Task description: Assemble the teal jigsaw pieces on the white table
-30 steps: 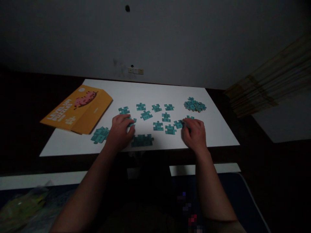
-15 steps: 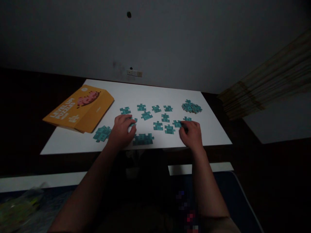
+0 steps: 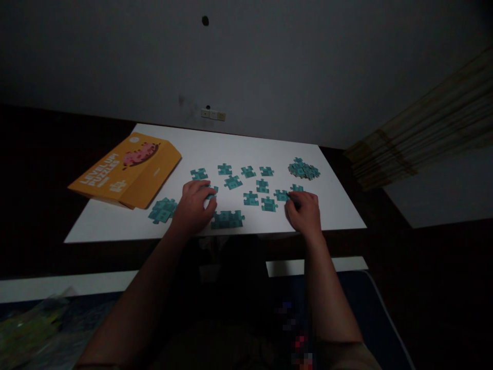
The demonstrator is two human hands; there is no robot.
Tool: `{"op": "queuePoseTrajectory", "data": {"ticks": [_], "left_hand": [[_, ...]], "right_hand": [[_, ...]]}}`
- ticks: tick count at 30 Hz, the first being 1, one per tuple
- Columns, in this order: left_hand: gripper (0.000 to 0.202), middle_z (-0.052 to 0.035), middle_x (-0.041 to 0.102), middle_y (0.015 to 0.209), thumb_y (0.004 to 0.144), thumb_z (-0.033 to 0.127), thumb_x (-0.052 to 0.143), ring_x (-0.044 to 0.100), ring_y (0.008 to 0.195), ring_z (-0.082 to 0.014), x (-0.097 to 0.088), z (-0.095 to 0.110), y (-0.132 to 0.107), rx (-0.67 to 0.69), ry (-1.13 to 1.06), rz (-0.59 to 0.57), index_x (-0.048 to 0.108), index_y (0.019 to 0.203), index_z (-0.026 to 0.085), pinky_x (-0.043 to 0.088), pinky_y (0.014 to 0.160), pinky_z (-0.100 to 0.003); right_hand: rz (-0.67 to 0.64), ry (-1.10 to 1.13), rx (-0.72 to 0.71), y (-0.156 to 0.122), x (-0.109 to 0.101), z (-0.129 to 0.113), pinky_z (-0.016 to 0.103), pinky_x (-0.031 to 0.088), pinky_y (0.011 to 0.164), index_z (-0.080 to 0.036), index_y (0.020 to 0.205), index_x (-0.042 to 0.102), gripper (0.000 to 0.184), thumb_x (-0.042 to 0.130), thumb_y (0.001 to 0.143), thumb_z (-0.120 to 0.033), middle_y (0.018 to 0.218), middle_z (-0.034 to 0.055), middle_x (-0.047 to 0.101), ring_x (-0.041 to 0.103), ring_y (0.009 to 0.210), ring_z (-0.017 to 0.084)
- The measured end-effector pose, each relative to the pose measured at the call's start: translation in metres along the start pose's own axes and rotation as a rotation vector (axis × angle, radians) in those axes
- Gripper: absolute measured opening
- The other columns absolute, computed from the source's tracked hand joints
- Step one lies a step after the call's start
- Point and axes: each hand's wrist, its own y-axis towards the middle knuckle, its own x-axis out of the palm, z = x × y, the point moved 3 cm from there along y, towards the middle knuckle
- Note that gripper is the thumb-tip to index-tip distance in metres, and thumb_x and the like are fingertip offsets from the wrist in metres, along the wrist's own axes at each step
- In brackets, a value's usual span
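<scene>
My left hand (image 3: 194, 205) lies low over the table's near side, thumb and fingers apart. Its fingertips partly cover a teal jigsaw piece (image 3: 212, 191). Just in front of the thumb is a joined strip of pieces (image 3: 228, 219). On the right, my right hand (image 3: 304, 211) is bent, with a gap between thumb and index finger. That index fingertip is at the edge of another jigsaw piece (image 3: 281, 195); whether it presses on it I cannot tell. Behind the knuckles sits one more piece (image 3: 296, 188), partly hidden. Several loose pieces (image 3: 250, 199) lie between the hands.
A yellow puzzle box (image 3: 127, 172) stands at the left of the white table (image 3: 246, 146). Near it is a flat cluster of pieces (image 3: 163, 210). A heaped pile of pieces (image 3: 304, 170) sits at the back right. Behind the table rises a wall with sockets (image 3: 213, 114).
Both hands stay nearly where they were, and the pieces keep their places. The view has shifted very slightly.
</scene>
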Motion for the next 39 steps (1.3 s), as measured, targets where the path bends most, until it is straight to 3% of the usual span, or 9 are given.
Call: {"op": "queuePoseTrajectory", "data": {"ticks": [7,10,13,16,22,29,39], "left_hand": [[0.021,-0.0163,0.076,0.134,0.102,0.030,0.059,0.063,0.138,-0.0375,0.001,-0.001,-0.001,0.003,-0.003,0.007,0.078,0.110,0.022,0.047,0.124,-0.065],[0.023,-0.0164,0.076,0.134,0.102,0.030,0.059,0.063,0.138,-0.0377,0.000,0.000,-0.001,-0.005,-0.001,0.003,0.078,0.111,0.022,0.046,0.125,-0.065],[0.024,-0.0149,0.077,0.134,0.101,0.030,0.059,0.063,0.139,-0.0372,0.000,0.000,0.001,-0.016,-0.004,-0.026,0.079,0.112,0.023,0.045,0.126,-0.065],[0.026,-0.0147,0.077,0.134,0.101,0.031,0.060,0.062,0.140,-0.0380,-0.001,0.001,0.001,-0.029,-0.011,-0.038,0.080,0.113,0.022,0.045,0.126,-0.065],[0.027,-0.0165,0.076,0.136,0.100,0.031,0.059,0.062,0.140,-0.0393,-0.001,0.001,0.001,-0.043,-0.009,-0.029,0.081,0.112,0.021,0.044,0.127,-0.067],[0.025,-0.0161,0.077,0.136,0.101,0.031,0.058,0.063,0.139,-0.0378,-0.001,0.001,0.000,-0.032,0.012,-0.023,0.080,0.111,0.023,0.047,0.126,-0.066],[0.023,-0.0158,0.076,0.137,0.101,0.031,0.059,0.062,0.139,-0.0381,-0.001,0.000,0.000,-0.048,0.004,-0.030,0.079,0.111,0.024,0.047,0.126,-0.067]], "right_hand": [[0.003,-0.008,0.017,0.000,-0.001,0.000,0.062,0.056,0.106,-0.027,0.113,0.080,0.023,0.063,0.099,-0.030,0.112,0.0122,0.083,0.071,0.112,0.036],[-0.003,0.016,-0.054,-0.001,-0.005,-0.012,0.062,0.054,0.110,-0.026,0.118,0.079,0.024,0.066,0.099,-0.033,0.118,0.0111,0.083,0.070,0.116,0.036],[-0.136,0.086,-0.148,-0.006,-0.004,-0.031,0.062,0.052,0.114,-0.027,0.134,0.075,0.039,0.072,0.098,-0.040,0.133,0.0100,0.080,0.065,0.128,0.037],[-0.251,0.095,-0.121,-0.011,0.002,-0.043,0.065,0.051,0.114,-0.028,0.145,0.071,0.049,0.073,0.098,-0.043,0.140,0.0104,0.078,0.059,0.138,0.041],[-0.244,0.145,-0.066,-0.013,0.008,-0.040,0.066,0.054,0.112,-0.026,0.141,0.074,0.045,0.073,0.099,-0.043,0.124,0.0143,0.078,0.060,0.129,0.042],[-0.218,0.145,-0.086,-0.015,0.005,-0.041,0.064,0.055,0.112,-0.027,0.146,0.071,0.048,0.073,0.100,-0.043,0.129,0.0145,0.077,0.060,0.129,0.041],[-0.228,0.148,-0.086,-0.013,0.005,-0.043,0.062,0.055,0.112,-0.030,0.138,0.074,0.039,0.071,0.102,-0.043,0.128,0.0108,0.081,0.063,0.127,0.039]]}}
